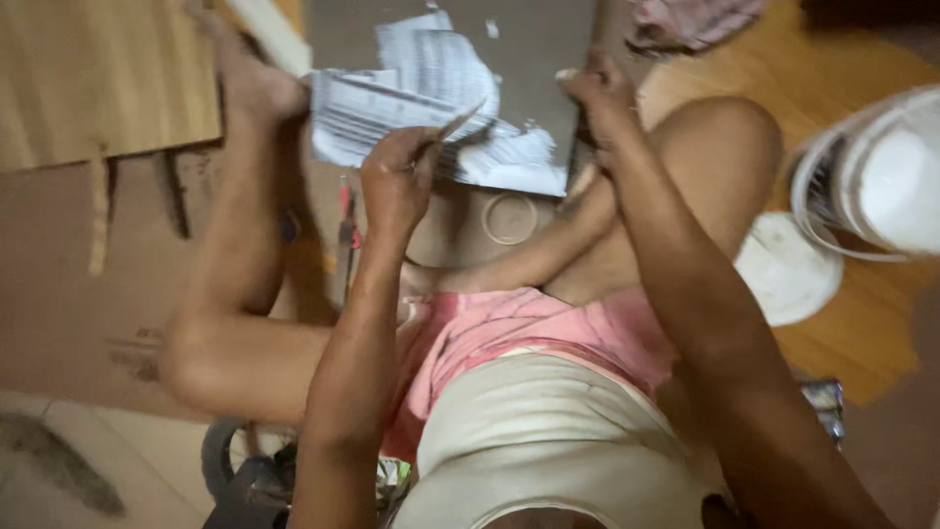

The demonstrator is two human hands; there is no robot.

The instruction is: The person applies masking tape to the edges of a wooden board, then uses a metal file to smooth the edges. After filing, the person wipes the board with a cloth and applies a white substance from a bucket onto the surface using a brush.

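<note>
One grey board [534,59], flat on the floor and partly covered with torn printed paper [431,108]; scraping of that paper looks to be the step in hand, and the next stroke would need the blade kept low along the board. One white bucket [881,171], one round lid [788,269], one ring [510,217]. Right hand [602,93] clasps the board's edge; left hand [397,176] is closed around one thin scraper [452,127].

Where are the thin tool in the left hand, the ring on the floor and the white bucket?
thin tool [458,124], head view, mid-shaft.
ring [490,227], head view, left band.
white bucket [896,181], head view, side wall.
</note>
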